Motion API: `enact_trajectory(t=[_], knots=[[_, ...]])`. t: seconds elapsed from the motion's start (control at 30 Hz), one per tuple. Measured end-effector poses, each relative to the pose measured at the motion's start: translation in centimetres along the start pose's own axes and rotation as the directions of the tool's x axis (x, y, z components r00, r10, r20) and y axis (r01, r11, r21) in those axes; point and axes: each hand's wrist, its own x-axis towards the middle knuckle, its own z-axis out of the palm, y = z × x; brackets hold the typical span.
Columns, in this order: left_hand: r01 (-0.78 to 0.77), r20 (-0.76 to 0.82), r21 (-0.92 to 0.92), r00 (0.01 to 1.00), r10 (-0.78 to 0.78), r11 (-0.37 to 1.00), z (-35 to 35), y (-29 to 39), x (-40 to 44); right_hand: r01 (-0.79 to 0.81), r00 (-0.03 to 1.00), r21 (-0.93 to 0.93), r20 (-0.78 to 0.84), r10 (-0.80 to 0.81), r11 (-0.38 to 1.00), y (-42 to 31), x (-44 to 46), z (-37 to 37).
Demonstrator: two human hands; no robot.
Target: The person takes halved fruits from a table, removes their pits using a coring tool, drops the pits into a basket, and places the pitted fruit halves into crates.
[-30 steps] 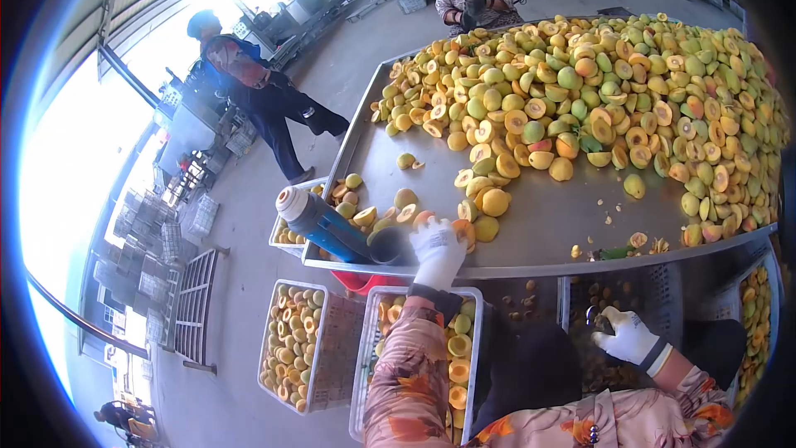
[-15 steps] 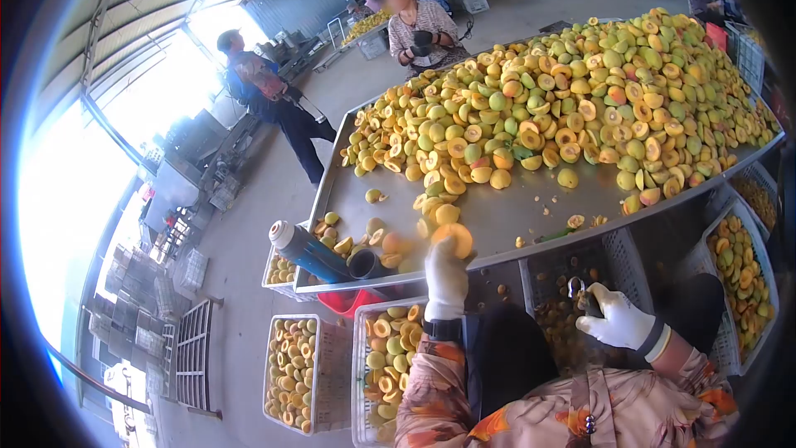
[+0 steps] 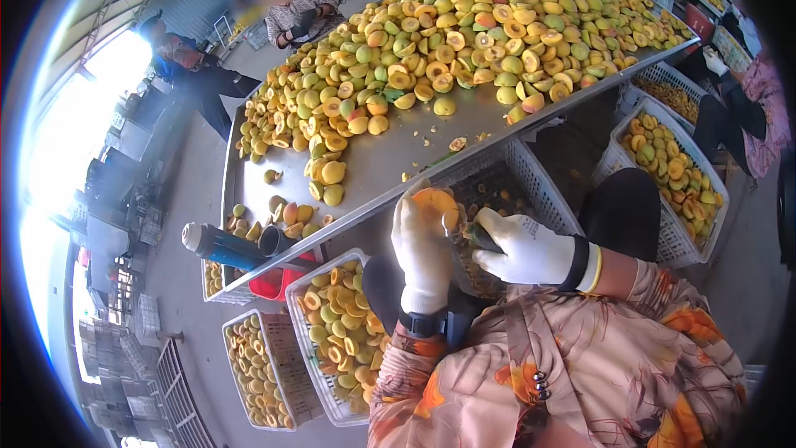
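**Slip risk at the tool tip**

Head view: left hand (image 3: 423, 257) grips a fruit half (image 3: 434, 204); right hand (image 3: 535, 250) is closed on a metal-tipped tool (image 3: 452, 220) right at it. Wet flesh or a skewed tip could nick the glove or drop the fruit into the crate (image 3: 545, 186). Versus earlier: fruit is off the worktop (image 3: 373, 172) edge, hands now together.

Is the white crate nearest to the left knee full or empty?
The crate looks full: fruit halves fill it to about its rim.
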Motion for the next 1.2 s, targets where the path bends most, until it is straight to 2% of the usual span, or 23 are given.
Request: enact_trajectory(t=[0.07, 0.1, 0.17, 0.3, 0.4, 0.5, 0.57, 0.63, 0.7, 0.77, 0.8, 0.87, 0.93, 0.97, 1.03, 1.1, 1.2], knots=[[0.096, -0.001, -0.120, 0.995, -0.097, 0.988, 0.4, 1.3, -0.6, 0.039, 0.998, 0.002, -0.052, -0.039, 0.999, -0.2, 0.0, 0.6], [0.083, -0.025, -0.099, 0.996, -0.085, 0.992, 0.6, 1.7, -0.9, 0.125, 0.988, 0.028, -0.097, -0.122, 0.992, -0.1, 0.2, 0.8], [0.056, -0.074, -0.056, 0.995, -0.060, 0.997, 1.1, 2.2, -1.6, 0.122, 0.985, -0.001, -0.118, -0.122, 0.992, -0.6, 0.1, 0.9], [-0.019, -0.075, -0.024, 0.997, 0.018, 1.000, 2.1, 4.2, -2.8, 0.148, 0.976, 0.009, -0.161, -0.144, 0.989, -0.2, -0.2, 1.9], [-0.071, -0.091, 0.051, 0.993, 0.076, 0.996, 2.4, 4.5, -2.9, 0.017, 0.995, 0.039, -0.099, -0.013, 0.999, -1.3, -0.9, 1.6], [-0.107, -0.082, 0.059, 0.990, 0.112, 0.993, 2.7, 4.6, -2.8, 0.033, 0.998, 0.105, -0.048, -0.028, 0.994, -1.0, -1.1, 1.6], [-0.135, -0.071, 0.099, 0.987, 0.142, 0.986, 2.8, 4.6, -2.7, 0.271, 0.955, -0.180, -0.072, -0.287, 0.946, 1.2, -1.1, 2.7], [-0.124, -0.019, 0.045, 0.992, 0.125, 0.991, 2.8, 4.9, -2.4, 0.263, 0.962, -0.125, -0.044, -0.270, 0.957, 0.0, -0.8, 1.5], [-0.120, 0.048, 0.020, 0.992, 0.119, 0.993, 2.3, 4.9, -1.9, -0.017, 0.998, 0.258, 0.063, 0.001, 0.966, -2.3, -1.0, -0.9], [-0.129, 0.137, 0.022, 0.983, 0.125, 0.991, 1.5, 4.5, -1.1, 0.105, 0.990, 0.320, 0.052, -0.128, 0.941, -0.3, -0.6, -0.2], [-0.191, 0.156, 0.049, 0.971, 0.181, 0.980, 1.5, 4.2, -0.7, 0.164, 0.980, 0.351, 0.044, -0.192, 0.922, -0.3, -0.1, -0.4], [-0.308, 0.195, 0.099, 0.938, 0.285, 0.946, 1.6, 3.7, -0.2, -0.115, 0.959, 0.452, 0.282, -0.019, 0.884, -0.3, 0.0, -1.9], [-0.143, 0.176, -0.014, 0.974, 0.143, 0.990, 2.1, 4.2, -0.4, -0.304, 0.886, 0.487, 0.460, 0.056, 0.819, -0.1, 0.3, -2.6], [-0.059, 0.172, -0.072, 0.983, 0.071, 0.996, 2.4, 4.3, -0.5, -0.351, 0.856, 0.496, 0.514, 0.057, 0.795, 0.5, 0.3, -2.6], [-0.064, 0.191, -0.025, 0.979, 0.068, 0.998, 2.5, 4.1, -0.3, -0.448, 0.802, 0.560, 0.597, 0.036, 0.697, 0.6, 0.5, -2.8], [-0.035, 0.226, -0.041, 0.973, 0.043, 0.999, 2.8, 3.9, -0.1, -0.548, 0.760, 0.651, 0.649, -0.012, 0.526, 0.1, 0.5, -3.3], [0.042, 0.274, -0.127, 0.962, -0.006, 0.991, 3.6, 4.5, 0.2, -0.736, 0.633, 0.637, 0.768, -0.103, 0.227, 0.0, 0.7, -4.7]])
